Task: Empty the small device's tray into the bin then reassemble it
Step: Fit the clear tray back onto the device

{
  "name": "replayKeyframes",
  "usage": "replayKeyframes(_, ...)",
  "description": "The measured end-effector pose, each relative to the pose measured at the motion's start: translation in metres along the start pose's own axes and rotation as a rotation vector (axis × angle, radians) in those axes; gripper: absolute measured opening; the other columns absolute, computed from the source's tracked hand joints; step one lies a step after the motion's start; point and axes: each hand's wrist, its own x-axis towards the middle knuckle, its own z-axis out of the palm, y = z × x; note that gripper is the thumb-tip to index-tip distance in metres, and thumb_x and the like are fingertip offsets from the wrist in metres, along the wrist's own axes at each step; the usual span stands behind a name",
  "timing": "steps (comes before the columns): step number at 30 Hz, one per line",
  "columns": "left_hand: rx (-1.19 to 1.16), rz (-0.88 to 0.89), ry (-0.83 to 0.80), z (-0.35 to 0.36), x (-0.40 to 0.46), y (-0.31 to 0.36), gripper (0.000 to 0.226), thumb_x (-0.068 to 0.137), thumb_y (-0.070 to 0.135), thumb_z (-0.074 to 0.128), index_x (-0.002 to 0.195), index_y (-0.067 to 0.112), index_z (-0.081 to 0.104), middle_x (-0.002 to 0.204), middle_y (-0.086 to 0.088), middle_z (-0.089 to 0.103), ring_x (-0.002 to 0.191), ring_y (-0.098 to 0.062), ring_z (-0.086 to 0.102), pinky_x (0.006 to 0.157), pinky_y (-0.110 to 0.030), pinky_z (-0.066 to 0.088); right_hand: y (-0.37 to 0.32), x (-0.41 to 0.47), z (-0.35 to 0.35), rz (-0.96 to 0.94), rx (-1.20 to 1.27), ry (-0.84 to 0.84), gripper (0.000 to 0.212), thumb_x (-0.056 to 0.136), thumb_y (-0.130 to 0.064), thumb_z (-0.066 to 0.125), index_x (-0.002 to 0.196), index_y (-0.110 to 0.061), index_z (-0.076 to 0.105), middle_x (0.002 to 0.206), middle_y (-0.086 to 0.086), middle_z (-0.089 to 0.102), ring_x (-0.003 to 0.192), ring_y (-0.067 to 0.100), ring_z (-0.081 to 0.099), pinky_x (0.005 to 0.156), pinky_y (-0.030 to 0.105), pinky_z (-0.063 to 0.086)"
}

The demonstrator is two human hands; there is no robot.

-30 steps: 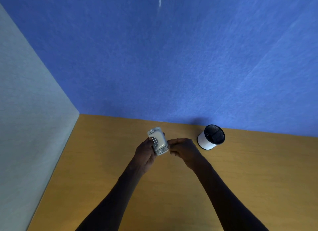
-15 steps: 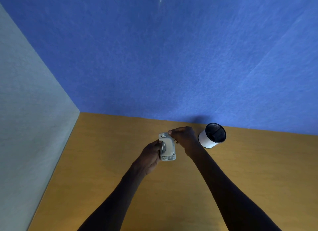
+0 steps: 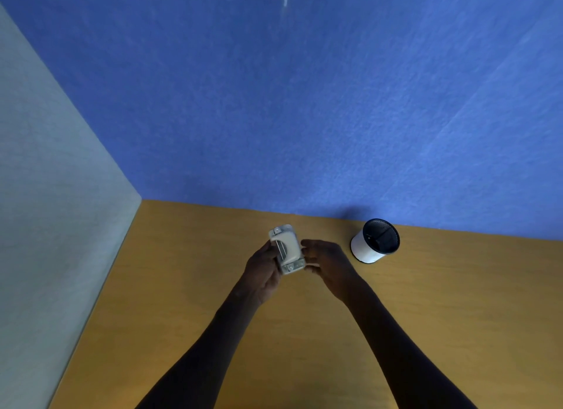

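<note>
Left hand (image 3: 264, 270) is wrapped around the small device (image 3: 287, 249), fingers closed on its left long edge, holding it clear of the wooden table (image 3: 182, 302). It looks like a small hole punch, grey-white body, underside toward me, screws visible at both short ends. Right hand (image 3: 327, 261) sits at its 3 o'clock edge, fingertips (image 3: 306, 245) touching or nearly touching the side; I can't tell if they're pinching anything.

Bin (image 3: 375, 241), white with a dark mesh inside, stands on the table at about 3 o'clock from the device, near the blue wall (image 3: 304, 104), well apart from both hands.

My read: tray is still on, nothing emptied yet.

How to do it right:
- keep left grip firm on the body, off the tray itself
- right fingertips find the tray edge and peel from one end
- move over the bin mouth first, else the chads go on the table
- keep the opening up until above the bin
</note>
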Motion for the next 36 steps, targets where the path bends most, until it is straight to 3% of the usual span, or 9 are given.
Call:
replayKeyframes(4,-0.076,0.036,-0.017,0.003,-0.001,0.004,0.026,0.098,0.001,0.045,0.119,0.001,0.061,0.090,-0.010,0.073,0.066,-0.012,0.072,0.049,-0.019,0.055,0.021,-0.008,0.000,-0.062,-0.146,-0.142,0.030,0.080,-0.005,0.067,0.110,-0.005,0.072,0.083,0.009,0.069,0.076,0.017,0.061,0.072,0.031,0.052)
replayKeyframes(8,-0.046,0.063,-0.012,0.006,-0.002,0.002,0.027,0.099,0.004,0.043,0.120,0.001,0.060,0.079,-0.009,0.065,0.059,-0.014,0.064,0.044,-0.020,0.049,0.028,-0.007,0.012,-0.120,-0.187,0.018,0.030,0.073,-0.007,0.079,0.102,-0.009,0.072,0.082,0.012,0.074,0.076,0.023,0.067,0.078,0.047,0.059)
replayKeyframes(13,-0.048,0.080,0.014,0.011,-0.002,0.000,0.025,0.099,0.005,0.042,0.115,0.005,0.062,0.083,-0.011,0.060,0.059,-0.015,0.060,0.041,-0.020,0.045,0.032,-0.004,0.019,-0.180,-0.274,0.139,0.038,0.073,-0.005,0.080,0.109,-0.005,0.068,0.083,0.016,0.077,0.070,0.026,0.073,0.073,0.050,0.061)
replayKeyframes(20,-0.094,0.071,0.006,0.016,-0.002,-0.004,0.031,0.099,0.006,0.042,0.126,0.005,0.058,0.092,-0.012,0.061,0.070,-0.016,0.054,0.041,-0.016,0.045,0.032,-0.007,0.024,-0.357,-0.539,0.206,0.042,0.082,-0.010,0.074,0.121,-0.007,0.058,0.099,0.008,0.072,0.080,0.017,0.068,0.062,0.028,0.054)
replayKeyframes(24,-0.081,0.099,-0.031,0.014,-0.001,0.000,0.027,0.097,0.001,0.044,0.117,0.004,0.062,0.092,-0.011,0.072,0.077,-0.018,0.070,0.055,-0.022,0.056,0.020,-0.007,0.017,-0.237,-0.421,0.022,0.044,0.076,-0.011,0.079,0.113,-0.027,0.061,0.096,-0.006,0.071,0.080,0.005,0.070,0.062,0.018,0.055)
replayKeyframes(27,-0.017,0.098,-0.059,0.013,-0.003,0.002,0.029,0.096,-0.002,0.042,0.121,-0.001,0.057,0.079,-0.013,0.070,0.065,-0.019,0.069,0.047,-0.022,0.054,0.014,-0.006,0.010,-0.183,-0.320,-0.054,0.050,0.079,-0.025,0.078,0.126,-0.025,0.061,0.104,-0.003,0.072,0.093,0.013,0.071,0.074,0.030,0.060)
replayKeyframes(29,0.013,0.101,-0.052,0.012,-0.002,0.002,0.031,0.095,-0.003,0.044,0.123,-0.001,0.057,0.085,-0.015,0.069,0.070,-0.022,0.069,0.054,-0.027,0.056,0.012,-0.005,0.010,-0.199,-0.239,-0.037,0.048,0.086,-0.033,0.072,0.131,-0.024,0.059,0.110,0.001,0.073,0.099,0.019,0.071,0.079,0.038,0.060)
replayKeyframes(33,0.010,0.074,-0.035,0.007,0.003,-0.002,0.030,0.094,0.001,0.049,0.121,-0.001,0.061,0.097,-0.020,0.070,0.082,-0.028,0.069,0.067,-0.036,0.058,0.012,-0.005,0.010,-0.175,-0.153,0.070,0.037,0.090,-0.029,0.069,0.127,-0.022,0.064,0.099,0.000,0.077,0.084,0.010,0.074,0.063,0.023,0.056)
replayKeyframes(36,-0.022,0.057,0.031,0.004,0.009,-0.002,0.024,0.094,0.014,0.056,0.112,0.006,0.069,0.095,-0.014,0.072,0.081,-0.027,0.069,0.070,-0.040,0.054,0.014,-0.002,0.009,-0.145,-0.174,0.106,0.034,0.088,-0.026,0.071,0.121,-0.019,0.064,0.091,0.001,0.078,0.077,0.011,0.075,0.060,0.025,0.057)
